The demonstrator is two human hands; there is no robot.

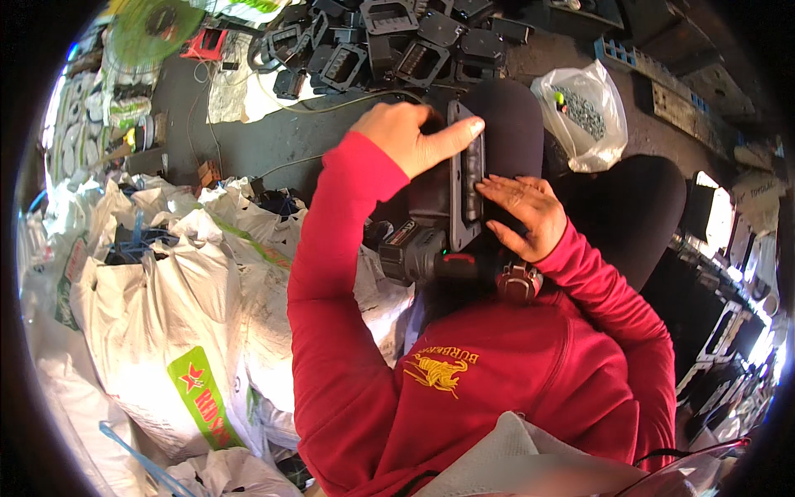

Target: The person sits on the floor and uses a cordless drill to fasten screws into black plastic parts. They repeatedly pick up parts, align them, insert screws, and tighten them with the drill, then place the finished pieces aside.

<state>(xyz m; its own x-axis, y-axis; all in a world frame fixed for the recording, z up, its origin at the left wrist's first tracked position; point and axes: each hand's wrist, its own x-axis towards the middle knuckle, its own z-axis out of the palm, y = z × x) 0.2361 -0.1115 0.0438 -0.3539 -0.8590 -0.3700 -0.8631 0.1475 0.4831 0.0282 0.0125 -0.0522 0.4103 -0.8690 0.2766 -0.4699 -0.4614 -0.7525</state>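
A black plastic housing (456, 195) with a rectangular flange and a ribbed inner strip stands on edge over my lap. My left hand (414, 139) grips its far end, thumb laid across the rim and the other fingers partly hidden behind. Close by on the right, my right hand (527, 212) has its fingers stretched out, the tips at the ribbed strip. Whether they press on it or hold something small, I cannot tell. A cordless power tool (422, 253) with a black battery and a small green light lies on my lap, just under the housing's near end.
Similar black housings (418, 62) are heaped on the floor ahead. A translucent bag (611, 124) of small metal screws stands beyond my knees. Bulging white sacks (166, 331) crowd the left side. A green fan (157, 29) is at far left, and a cable (331, 108) crosses the floor.
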